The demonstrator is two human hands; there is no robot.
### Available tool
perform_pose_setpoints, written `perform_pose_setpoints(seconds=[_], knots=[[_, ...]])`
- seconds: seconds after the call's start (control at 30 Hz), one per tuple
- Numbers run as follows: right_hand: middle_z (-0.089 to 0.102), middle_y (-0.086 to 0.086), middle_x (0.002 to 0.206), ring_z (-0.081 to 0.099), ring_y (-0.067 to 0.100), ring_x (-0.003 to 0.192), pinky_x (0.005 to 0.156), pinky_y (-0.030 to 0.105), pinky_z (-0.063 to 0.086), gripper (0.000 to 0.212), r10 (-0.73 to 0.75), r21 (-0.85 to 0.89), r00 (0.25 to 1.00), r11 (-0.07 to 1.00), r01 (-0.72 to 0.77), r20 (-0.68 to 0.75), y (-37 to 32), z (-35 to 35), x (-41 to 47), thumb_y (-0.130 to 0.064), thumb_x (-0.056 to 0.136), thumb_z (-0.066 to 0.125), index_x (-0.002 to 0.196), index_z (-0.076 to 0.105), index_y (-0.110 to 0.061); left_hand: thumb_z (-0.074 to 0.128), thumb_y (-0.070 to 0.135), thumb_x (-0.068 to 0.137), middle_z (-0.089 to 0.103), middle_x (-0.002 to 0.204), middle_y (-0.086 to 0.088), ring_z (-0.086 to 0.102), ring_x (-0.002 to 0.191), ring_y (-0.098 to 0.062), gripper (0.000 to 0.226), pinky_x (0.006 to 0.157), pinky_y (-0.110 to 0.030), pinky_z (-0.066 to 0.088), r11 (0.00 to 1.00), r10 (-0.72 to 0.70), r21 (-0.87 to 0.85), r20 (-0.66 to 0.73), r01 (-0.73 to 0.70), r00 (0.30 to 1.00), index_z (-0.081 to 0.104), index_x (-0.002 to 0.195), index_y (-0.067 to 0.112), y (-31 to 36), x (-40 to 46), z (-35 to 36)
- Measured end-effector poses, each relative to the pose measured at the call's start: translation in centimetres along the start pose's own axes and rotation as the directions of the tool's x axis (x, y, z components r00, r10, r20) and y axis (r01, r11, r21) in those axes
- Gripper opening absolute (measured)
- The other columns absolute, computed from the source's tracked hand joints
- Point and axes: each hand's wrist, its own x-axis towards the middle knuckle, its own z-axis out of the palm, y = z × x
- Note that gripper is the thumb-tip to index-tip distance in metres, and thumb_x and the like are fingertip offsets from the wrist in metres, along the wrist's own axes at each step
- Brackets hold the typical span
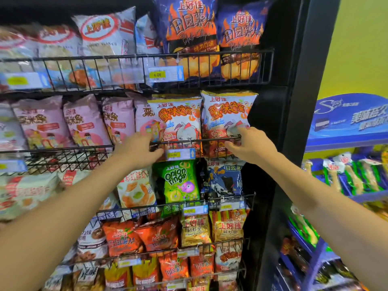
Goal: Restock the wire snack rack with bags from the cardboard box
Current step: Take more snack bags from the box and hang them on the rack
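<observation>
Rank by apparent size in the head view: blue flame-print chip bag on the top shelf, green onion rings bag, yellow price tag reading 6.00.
1. Blue flame-print chip bag, largest
2. Green onion rings bag
3. Yellow price tag, smallest

Setting: retail shop, snack aisle. Evidence: tiered wire snack rack point(210, 54) packed with branded bags, yellow "6.00" price tag point(165, 74) at upper centre, blue promotional display point(346, 120) at right.

Black metal wire rack point(195, 141); glossy, prob. plastic bags point(228, 114).
</observation>
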Motion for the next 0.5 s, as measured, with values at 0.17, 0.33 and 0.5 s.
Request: perform_pose_setpoints(seconds=[0.17, 0.33, 0.5], knots=[[0.061, 0.009, 0.102, 0.060, 0.036, 0.098, 0.080, 0.047, 0.055, 0.069, 0.000, -0.076, 0.998, 0.997, 0.005, 0.059, -4.8, 1.1, -4.6, -0.075, 0.082, 0.046, 0.115, 0.060, -0.016, 0.050, 0.057, 0.093, 0.058, 0.125, -0.020, 0.056, 0.115, -0.040, 0.060, 0.093, -0.045, 0.050, 0.998, -0.001, 0.068, 0.078, -0.004, 0.997, 0.056, 0.132, 0.012, -3.1, -3.8, 0.6], [0.059, 0.012, 0.115, 0.059, 0.035, 0.105, 0.086, 0.044, 0.053, 0.062, -0.039, -0.070, 0.988, 0.996, 0.050, 0.153, -11.7, 3.6, -9.1, -0.065, 0.090, 0.054, 0.122, 0.059, -0.012, 0.039, 0.067, 0.089, 0.045, 0.144, -0.021, 0.051, 0.125, -0.043, 0.070, 0.097, -0.053, 0.049, 0.989, -0.056, 0.146, 0.180, 0.029, 0.982, 0.051, 0.138, 0.018, -9.1, -8.6, 1.1], [0.062, 0.015, 0.120, 0.060, 0.034, 0.108, 0.087, 0.045, 0.054, 0.063, -0.050, -0.016, 0.979, 0.998, 0.054, 0.196, -18.7, 8.1, -14.0, -0.059, 0.093, 0.056, 0.126, 0.059, -0.006, 0.039, 0.061, 0.094, 0.048, 0.131, -0.020, 0.053, 0.115, -0.043, 0.063, 0.093, -0.052, 0.050, 0.994, -0.033, 0.109, 0.252, 0.005, 0.967, 0.048, 0.139, 0.017, -14.7, -14.6, 2.7]])
